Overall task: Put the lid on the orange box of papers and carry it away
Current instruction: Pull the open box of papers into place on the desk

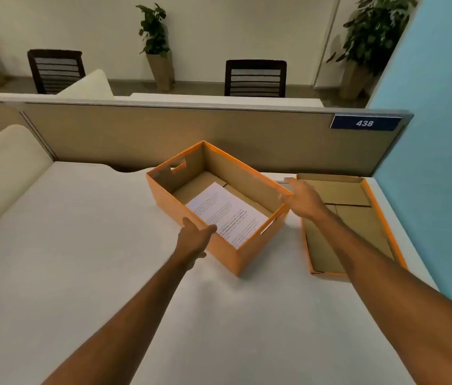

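worktop [80, 273]: white, matte, smooth, bare at the near edge; both bare forearms reach across it.

left hand [195, 238]: fingers spread, pressed flat to the near long wall of the box, thumb hooked over the rim; clamped on nothing.

orange box [225, 252]: rectangular cardboard, orange outside, raw brown inside, slot handles cut in the short ends; it sits skewed on the worktop at centre, top uncovered.

papers [229, 213]: white printed sheets, flat on the box floor, toward the near end.

right hand [304, 200]: fingers apart, palm against the box's right corner near the rim, not gripping.

lid [350, 226]: shallow cardboard tray, orange rim, brown inner face upward, lying upside down just right of the box, apart from it.

partition [163, 134]: beige fabric panel behind the worktop, blue plate reading 438.

beyond: two dark slatted chairs [255, 77], potted plants [154, 31], pale wall.

step in hand, as judged: squaring or steadying the box between both palms; lid not yet fitted. next move likely calls for the right hand to shift to the lid, turn it orange side up, line its rim with the box walls and press down, then lift by the slots.
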Demonstrator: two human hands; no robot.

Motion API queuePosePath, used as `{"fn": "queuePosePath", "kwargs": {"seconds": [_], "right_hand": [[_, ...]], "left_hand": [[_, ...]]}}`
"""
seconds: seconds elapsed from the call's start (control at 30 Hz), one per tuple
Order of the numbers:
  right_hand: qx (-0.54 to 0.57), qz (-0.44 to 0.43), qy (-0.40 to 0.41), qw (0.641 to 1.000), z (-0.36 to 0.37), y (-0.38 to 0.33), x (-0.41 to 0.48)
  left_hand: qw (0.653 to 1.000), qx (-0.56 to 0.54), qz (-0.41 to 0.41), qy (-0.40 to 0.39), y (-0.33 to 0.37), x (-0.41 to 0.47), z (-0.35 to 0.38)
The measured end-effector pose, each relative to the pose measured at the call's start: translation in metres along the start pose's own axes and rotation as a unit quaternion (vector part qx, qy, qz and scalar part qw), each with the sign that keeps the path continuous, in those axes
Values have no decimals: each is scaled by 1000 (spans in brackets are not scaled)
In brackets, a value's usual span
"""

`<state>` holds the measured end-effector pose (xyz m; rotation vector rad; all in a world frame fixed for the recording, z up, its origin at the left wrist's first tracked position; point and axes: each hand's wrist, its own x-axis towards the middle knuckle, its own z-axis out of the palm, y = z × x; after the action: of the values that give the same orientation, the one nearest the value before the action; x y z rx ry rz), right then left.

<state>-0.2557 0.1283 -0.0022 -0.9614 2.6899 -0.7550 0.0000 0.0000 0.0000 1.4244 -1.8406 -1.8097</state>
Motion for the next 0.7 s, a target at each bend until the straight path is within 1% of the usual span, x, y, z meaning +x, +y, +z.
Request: {"fn": "queuePosePath", "kwargs": {"seconds": [0.13, 0.2, 0.27, 0.37, 0.47, 0.6, 0.7], "right_hand": [[9, 24, -3, 1000, 5, 12, 12], [35, 41, 4, 999, 9, 17, 15], [66, 48, 20, 996, 13, 21, 15], [141, 91, 36, 985, 15, 25, 15], [167, 116, 32, 979, 15, 27, 12], [222, 132, -6, 966, 11, 28, -2], [283, 133, -64, 948, 8, 23, -20]], "left_hand": [[998, -41, -42, -14, -6, 10, 15], [997, -57, -42, -10, -8, 14, 21], [997, -69, -39, 3, -10, 18, 25], [995, -81, -36, 39, -9, 22, 27], [996, -52, -17, 67, -6, 22, 21], [998, -33, -10, 56, -6, 21, -4], [999, 2, -11, 41, -7, 17, -28]]}}
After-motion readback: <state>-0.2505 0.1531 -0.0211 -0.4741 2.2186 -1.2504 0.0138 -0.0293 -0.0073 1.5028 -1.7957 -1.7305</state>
